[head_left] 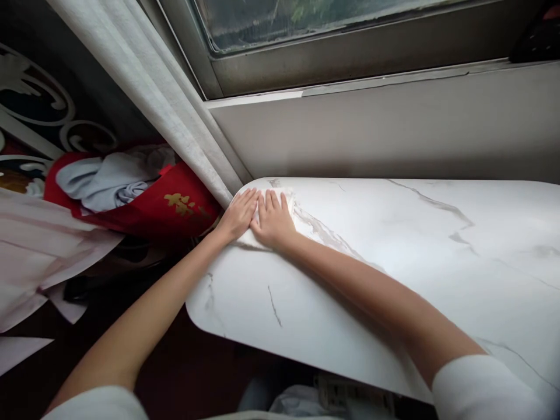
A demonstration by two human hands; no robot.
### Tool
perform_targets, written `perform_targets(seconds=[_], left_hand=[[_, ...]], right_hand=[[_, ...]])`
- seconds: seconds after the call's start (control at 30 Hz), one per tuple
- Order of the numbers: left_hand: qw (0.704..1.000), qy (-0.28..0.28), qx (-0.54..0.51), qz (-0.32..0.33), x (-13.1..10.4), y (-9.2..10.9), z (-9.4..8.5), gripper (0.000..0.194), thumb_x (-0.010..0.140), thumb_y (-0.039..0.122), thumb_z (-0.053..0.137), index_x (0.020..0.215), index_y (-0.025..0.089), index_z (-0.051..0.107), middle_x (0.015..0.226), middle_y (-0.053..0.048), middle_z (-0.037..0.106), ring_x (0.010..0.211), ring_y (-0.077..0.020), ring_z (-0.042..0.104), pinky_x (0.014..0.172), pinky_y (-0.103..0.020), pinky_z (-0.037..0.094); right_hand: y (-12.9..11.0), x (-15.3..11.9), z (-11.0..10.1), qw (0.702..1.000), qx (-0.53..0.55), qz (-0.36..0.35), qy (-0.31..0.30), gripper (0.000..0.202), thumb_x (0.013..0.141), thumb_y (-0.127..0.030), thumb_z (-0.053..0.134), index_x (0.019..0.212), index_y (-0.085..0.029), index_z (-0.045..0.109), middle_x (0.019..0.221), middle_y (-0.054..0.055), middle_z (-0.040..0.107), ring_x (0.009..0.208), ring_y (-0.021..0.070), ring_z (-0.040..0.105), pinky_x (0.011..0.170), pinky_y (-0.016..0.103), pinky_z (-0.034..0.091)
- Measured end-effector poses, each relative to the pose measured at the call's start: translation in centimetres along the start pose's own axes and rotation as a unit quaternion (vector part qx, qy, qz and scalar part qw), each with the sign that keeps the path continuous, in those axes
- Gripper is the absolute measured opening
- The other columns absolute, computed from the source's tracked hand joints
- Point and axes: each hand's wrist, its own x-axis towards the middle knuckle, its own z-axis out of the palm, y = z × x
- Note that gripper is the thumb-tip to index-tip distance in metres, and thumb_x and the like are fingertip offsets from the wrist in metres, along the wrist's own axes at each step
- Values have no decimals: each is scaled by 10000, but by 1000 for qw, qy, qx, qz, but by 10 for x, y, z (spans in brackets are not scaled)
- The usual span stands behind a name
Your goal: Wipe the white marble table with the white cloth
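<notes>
A white cloth (252,240) lies on the white marble-patterned tabletop (429,251), near its far left corner. My left hand (238,214) rests flat on the cloth's left part, fingers stretched out and close together. Beside it, my right hand (275,220) presses flat on the cloth with its fingers slightly apart. The two hands touch or nearly touch at the thumbs. Much of the cloth is hidden beneath them; its edges show in front of the hands and to the right.
A pale curtain (157,87) hangs down to the table's left corner. Left of it stands a red bag (192,201) holding grey-blue fabric (107,178). Behind the table are a low wall (371,128) and a window (315,20). A dark object (538,38) sits on the sill at right.
</notes>
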Motion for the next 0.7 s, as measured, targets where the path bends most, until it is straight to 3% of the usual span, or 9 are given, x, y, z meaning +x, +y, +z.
perform_targets(seconds=[0.2,0.27,0.33,0.4,0.47,0.6,0.7], left_hand=[[999,30,-11,25,-147,69,-16,516,979,281,142,1492,228,151,1530,-38,257,1413,-182,177,1163,-447,166],[999,35,0,20,-171,86,-18,526,980,271,164,1500,262,82,1539,-27,231,1416,-189,164,1161,-454,168],[999,31,10,11,-173,94,-17,528,981,275,165,1501,261,73,1538,-31,234,1415,-196,168,1158,-461,171],[1000,23,13,7,-156,92,-12,519,982,292,139,1496,226,132,1526,-50,267,1412,-200,183,1154,-463,168],[1000,19,8,5,-121,85,-5,520,980,311,120,1477,191,214,1511,-63,301,1407,-193,201,1155,-447,163],[1000,8,-4,-3,-17,70,13,507,978,320,140,1436,182,309,1497,-50,332,1396,-172,230,1155,-406,148],[1000,-8,-6,2,65,71,25,503,981,305,159,1410,133,356,1488,-74,346,1390,-181,245,1150,-387,137]], right_hand=[[-51,-127,-34,990,73,-114,-38,662,918,-377,325,1409,66,300,1491,250,246,1407,365,81,1128,575,26],[-56,-148,-44,984,101,-135,-58,663,912,-378,353,1411,56,305,1497,248,229,1411,353,65,1134,566,44],[-52,-152,-49,982,119,-126,-76,678,899,-373,385,1417,55,291,1502,249,207,1413,341,64,1141,547,53],[-43,-141,-49,984,125,-97,-88,676,896,-359,380,1421,55,280,1503,244,211,1414,329,80,1144,528,57],[-26,-118,-45,987,119,-59,-87,642,912,-333,322,1430,43,268,1508,221,223,1416,303,105,1148,503,57],[30,-54,-34,996,71,13,-43,613,921,-284,223,1447,29,227,1521,179,224,1416,259,144,1151,465,41],[81,-10,-31,998,28,54,-28,613,916,-276,218,1446,31,226,1523,172,226,1414,248,157,1148,461,42]])
